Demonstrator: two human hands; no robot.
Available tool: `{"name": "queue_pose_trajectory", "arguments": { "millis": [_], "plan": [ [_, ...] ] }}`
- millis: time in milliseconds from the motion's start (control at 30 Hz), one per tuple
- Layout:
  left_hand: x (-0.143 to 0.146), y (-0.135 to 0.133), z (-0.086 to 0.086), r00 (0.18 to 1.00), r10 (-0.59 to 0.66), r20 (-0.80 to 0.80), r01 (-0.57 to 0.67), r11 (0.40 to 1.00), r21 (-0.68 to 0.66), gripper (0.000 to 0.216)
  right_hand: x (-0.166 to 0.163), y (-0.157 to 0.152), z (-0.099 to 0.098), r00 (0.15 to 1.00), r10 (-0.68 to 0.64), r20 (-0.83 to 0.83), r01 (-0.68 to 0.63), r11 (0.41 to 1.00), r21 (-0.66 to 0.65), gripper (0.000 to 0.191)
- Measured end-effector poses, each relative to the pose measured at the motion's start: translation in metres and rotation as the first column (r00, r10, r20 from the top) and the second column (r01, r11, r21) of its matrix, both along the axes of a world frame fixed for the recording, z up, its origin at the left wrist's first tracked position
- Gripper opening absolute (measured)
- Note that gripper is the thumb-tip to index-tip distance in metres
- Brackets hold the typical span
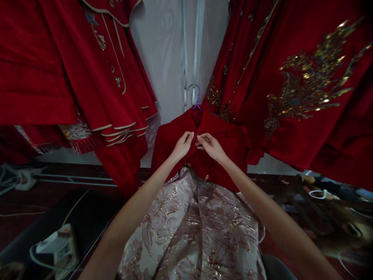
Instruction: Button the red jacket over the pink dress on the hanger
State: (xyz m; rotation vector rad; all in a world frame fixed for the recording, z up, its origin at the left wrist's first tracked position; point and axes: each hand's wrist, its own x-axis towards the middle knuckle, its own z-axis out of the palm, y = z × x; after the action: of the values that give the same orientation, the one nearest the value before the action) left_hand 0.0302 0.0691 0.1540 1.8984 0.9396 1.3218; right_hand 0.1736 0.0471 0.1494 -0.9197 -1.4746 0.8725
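A red jacket (227,134) hangs in front of me on a purple hanger (197,103), its collar open in a V. My left hand (184,144) is closed in a pinch at one front edge of it, just below the collar. Opposite, my right hand (212,147) pinches the other front edge, with a small gap between the two hands. Something small shows by the right fingertips, too small to name. Below the jacket spreads a pinkish-silver floral brocade cloth (215,225); whether it is joined to the jacket I cannot tell.
Red garments with pale piping (96,77) hang at left. A red garment with gold sequin embroidery (309,77) hangs at right. A power strip (65,249) with a white plug and cables lies on a black surface at lower left. Blurred clutter (323,217) lies at lower right.
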Motion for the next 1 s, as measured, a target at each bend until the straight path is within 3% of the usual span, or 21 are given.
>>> {"name": "queue_pose_trajectory", "arguments": {
  "millis": [67, 167, 333, 567, 800, 1000],
  "plan": [
    [-0.005, -0.002, -0.004, 0.993, -0.075, 0.092, 0.082, 0.994, -0.075, 0.03, 0.0, -0.004, -0.003, 0.994, 0.037, -0.1, -0.04, 0.999, -0.026, 0.034],
    [-0.01, -0.003, -0.014, 0.971, -0.142, 0.19, 0.161, 0.983, -0.088, 0.027, 0.001, -0.009, -0.01, 0.99, 0.039, -0.133, -0.033, 0.998, 0.053, 0.038],
    [-0.006, -0.004, -0.029, 0.965, -0.073, 0.253, 0.09, 0.994, -0.057, 0.027, 0.001, -0.009, -0.013, 0.999, -0.003, -0.051, 0.009, 0.992, 0.126, 0.03],
    [0.001, -0.004, -0.033, 0.943, 0.007, 0.333, 0.022, 0.996, -0.084, 0.023, -0.002, -0.006, -0.006, 0.993, -0.112, -0.022, 0.114, 0.983, 0.147, 0.032],
    [-0.004, 0.003, -0.034, 0.995, -0.057, 0.087, 0.05, 0.996, 0.078, 0.012, -0.007, -0.003, -0.007, 0.965, -0.258, 0.056, 0.236, 0.939, 0.25, 0.032],
    [-0.011, 0.001, -0.023, 0.985, 0.019, -0.171, 0.027, 0.966, 0.258, 0.012, -0.007, 0.005, -0.009, 0.95, -0.308, 0.056, 0.286, 0.926, 0.248, 0.028]
  ]
}}
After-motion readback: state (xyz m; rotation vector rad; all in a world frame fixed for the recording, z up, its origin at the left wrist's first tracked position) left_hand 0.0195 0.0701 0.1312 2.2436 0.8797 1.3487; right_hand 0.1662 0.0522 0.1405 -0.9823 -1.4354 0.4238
